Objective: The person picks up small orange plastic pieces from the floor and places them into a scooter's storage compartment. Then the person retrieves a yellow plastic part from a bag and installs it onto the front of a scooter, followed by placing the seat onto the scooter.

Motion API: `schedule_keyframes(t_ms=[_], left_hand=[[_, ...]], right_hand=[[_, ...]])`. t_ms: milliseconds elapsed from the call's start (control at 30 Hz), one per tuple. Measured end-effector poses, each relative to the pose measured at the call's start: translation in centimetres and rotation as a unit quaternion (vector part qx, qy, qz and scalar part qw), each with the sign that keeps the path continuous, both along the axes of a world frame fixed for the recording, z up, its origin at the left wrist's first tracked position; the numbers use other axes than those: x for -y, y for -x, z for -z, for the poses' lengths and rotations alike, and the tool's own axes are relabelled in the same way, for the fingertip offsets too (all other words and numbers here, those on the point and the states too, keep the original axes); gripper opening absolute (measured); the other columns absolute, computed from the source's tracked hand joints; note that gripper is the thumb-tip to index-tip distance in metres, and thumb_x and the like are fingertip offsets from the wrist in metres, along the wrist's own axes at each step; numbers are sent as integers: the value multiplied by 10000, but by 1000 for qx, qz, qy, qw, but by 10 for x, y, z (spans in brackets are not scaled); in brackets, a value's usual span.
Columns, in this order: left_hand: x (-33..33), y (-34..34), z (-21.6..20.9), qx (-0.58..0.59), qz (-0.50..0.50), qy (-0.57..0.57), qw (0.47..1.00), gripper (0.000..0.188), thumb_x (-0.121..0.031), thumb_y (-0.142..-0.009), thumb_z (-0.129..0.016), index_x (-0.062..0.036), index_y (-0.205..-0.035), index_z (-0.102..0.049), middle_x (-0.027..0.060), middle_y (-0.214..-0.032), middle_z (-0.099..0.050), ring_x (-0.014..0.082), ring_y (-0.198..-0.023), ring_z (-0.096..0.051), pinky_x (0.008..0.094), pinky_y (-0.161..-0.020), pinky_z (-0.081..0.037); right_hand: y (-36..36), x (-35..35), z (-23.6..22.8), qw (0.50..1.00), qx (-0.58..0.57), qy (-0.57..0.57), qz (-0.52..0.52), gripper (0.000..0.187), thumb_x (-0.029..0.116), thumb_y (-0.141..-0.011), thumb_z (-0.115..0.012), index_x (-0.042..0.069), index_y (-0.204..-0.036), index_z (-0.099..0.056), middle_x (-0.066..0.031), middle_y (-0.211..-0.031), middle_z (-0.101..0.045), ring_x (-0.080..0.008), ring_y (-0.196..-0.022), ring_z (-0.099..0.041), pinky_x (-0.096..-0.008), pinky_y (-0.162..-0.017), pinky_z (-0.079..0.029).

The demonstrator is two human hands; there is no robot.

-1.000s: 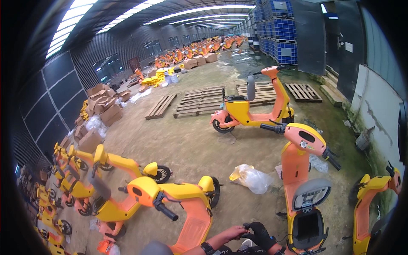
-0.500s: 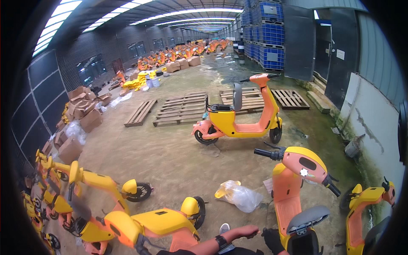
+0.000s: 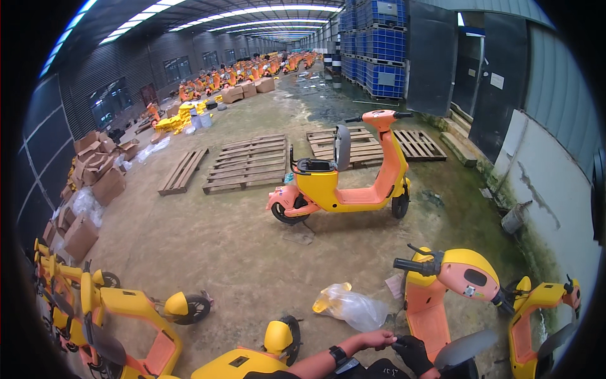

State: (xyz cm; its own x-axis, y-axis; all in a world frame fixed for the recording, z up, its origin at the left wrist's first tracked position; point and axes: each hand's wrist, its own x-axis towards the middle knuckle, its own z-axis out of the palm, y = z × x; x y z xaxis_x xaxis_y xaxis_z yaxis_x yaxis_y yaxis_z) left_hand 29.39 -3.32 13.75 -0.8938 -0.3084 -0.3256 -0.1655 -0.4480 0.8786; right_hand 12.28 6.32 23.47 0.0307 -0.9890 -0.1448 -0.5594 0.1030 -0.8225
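Observation:
My bare left hand [image 3: 379, 339], with a dark watch on the wrist, reaches across from the left, its fingers closed. Its fingertips meet those of my right hand [image 3: 414, 354], which wears a black glove and is also closed. Anything between the fingers is too small to make out. Both hands are beside a yellow and orange electric scooter [image 3: 426, 303] on the right, near its footboard. The scooter's grey seat [image 3: 468, 347] is smeared by motion, just right of the gloved hand. Its handlebar has black grips.
A clear plastic bag [image 3: 353, 307] lies on the floor ahead of my hands. Other scooters stand at left [image 3: 136, 309] and far right [image 3: 536, 322]. Another scooter [image 3: 344, 189] stands before wooden pallets [image 3: 246, 163]. A stained wall [image 3: 543, 183] runs along the right.
My hands have come together at the fingertips; the gloved hand has risen into fuller view. The scooter's seat, raised earlier, now looks lower and blurred. The view has shifted somewhat.

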Motion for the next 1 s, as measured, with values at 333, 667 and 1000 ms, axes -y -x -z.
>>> schedule_keyframes(t_ms=[333, 667, 1000], left_hand=[[20, -51, 31, -92, -155, -245, 953, 261, -327, -1019, -556, -124, -864, -501, -41, -658, -402, 86, -539, -388, 238, -495, -327], [-24, -71, 120, -46, -305, -272, 911, 274, -354, -995, -588, -137, -833, -547, -82, -624, -424, 42, -501, -376, 212, -443, -287], [-93, -57, 319, -6, -329, -432, 840, 252, -332, -944, -674, -106, -853, -610, -68, -663, -488, 39, -526, -430, 200, -455, -310]], right_hand=[[-24, 78, 28, 986, 43, -19, -160, 289, 246, -912, -692, 42, -1115, -699, -82, -915, -728, -145, -833, -672, -294, -763, -528], [-46, 113, 144, 914, -39, -309, -261, 325, 304, -919, -683, 56, -1128, -702, -46, -893, -719, -110, -706, -639, -296, -633, -537], [-36, 60, 331, 866, 126, -465, -134, 222, 165, -932, -640, 34, -1104, -691, -46, -913, -714, -102, -766, -633, -278, -701, -541]])
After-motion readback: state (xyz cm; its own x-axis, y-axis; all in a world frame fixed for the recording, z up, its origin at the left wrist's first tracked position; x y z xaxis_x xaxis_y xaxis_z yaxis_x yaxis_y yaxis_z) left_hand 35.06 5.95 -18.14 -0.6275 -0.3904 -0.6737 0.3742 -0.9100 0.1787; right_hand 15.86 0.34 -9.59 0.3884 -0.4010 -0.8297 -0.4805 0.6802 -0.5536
